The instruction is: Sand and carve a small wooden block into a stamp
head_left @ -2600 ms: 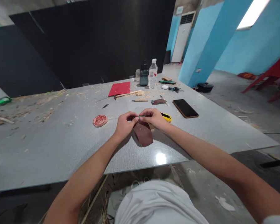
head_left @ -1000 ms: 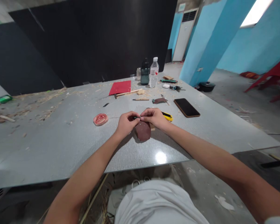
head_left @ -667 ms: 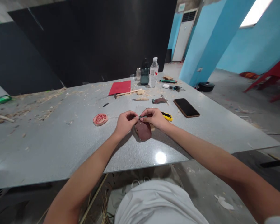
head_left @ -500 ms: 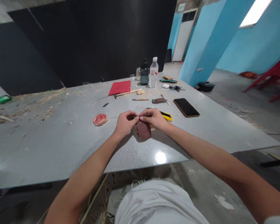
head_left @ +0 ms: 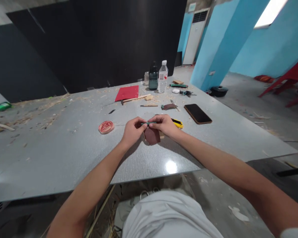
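Note:
A piece of brown sandpaper [head_left: 152, 136] is pinched along its far edge by both hands, where a thin strip of its green back shows. My left hand [head_left: 134, 129] grips that edge on the left, thumb against fingers. Close beside it, my right hand [head_left: 163, 124] pinches the same edge from the right. A light wooden piece [head_left: 162, 135] partly shows under the sandpaper; the rest of it is hidden. Just beyond my right hand lies a yellow utility knife [head_left: 177, 123]. Left of my hands is a round wooden piece with a red carved design [head_left: 106, 127].
The grey table [head_left: 84, 158] also bears a phone [head_left: 198, 114], a second sandpaper strip [head_left: 169, 106], a carving tool [head_left: 149, 105], a hammer [head_left: 134, 99], a red sheet [head_left: 126, 93], a water bottle [head_left: 163, 76] and a dark bottle [head_left: 153, 77]. Wood shavings lie scattered about.
The sandpaper's far edge has turned up between my fingertips, so more green backing shows. Its near end has drawn slightly away from me. Both hands keep nearly the same place.

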`<state>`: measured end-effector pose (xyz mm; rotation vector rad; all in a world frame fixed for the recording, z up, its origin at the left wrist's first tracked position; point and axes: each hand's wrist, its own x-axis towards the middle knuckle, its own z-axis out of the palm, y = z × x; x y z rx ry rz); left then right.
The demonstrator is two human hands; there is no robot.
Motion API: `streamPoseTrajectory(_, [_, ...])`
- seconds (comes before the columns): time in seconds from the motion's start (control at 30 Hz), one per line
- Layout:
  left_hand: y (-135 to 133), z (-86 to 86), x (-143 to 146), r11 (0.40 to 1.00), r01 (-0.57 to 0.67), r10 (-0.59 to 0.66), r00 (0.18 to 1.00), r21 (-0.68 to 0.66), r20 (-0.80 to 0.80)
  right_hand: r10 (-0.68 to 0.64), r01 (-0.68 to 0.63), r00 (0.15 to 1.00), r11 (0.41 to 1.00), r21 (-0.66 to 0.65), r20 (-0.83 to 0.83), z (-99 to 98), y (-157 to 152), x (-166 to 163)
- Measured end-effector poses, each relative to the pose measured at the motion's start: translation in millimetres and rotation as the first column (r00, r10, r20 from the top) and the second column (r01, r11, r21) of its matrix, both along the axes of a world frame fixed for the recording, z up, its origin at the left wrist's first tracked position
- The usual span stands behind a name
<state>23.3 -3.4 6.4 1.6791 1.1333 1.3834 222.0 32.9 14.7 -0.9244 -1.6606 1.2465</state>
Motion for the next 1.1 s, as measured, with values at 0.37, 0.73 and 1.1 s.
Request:
streamPoseTrajectory(0.37, [0.2,-1.2,1.0,0.997,-0.037,0.036,0.999,-0.061,-0.017,-0.047,0.043,0.997,0.997,0.066,0.059,-2.9,3.4,-0.6])
streamPoseTrajectory(0.73, [-4.5,5.4,-0.1,0.999,-0.04,0.041,0.998,0.024,-0.054,-0.003,0.004,1.0,0.998,-0.056,0.018,-4.3,-0.6,-0.7])
streamPoseTrajectory(1.1, [-5.5,5.6,1.1,0.998,-0.05,0.047,0.995,-0.03,-0.089,0.021,-0.021,1.0,0.998,-0.062,-0.009,-5.7,2.6,0.5])
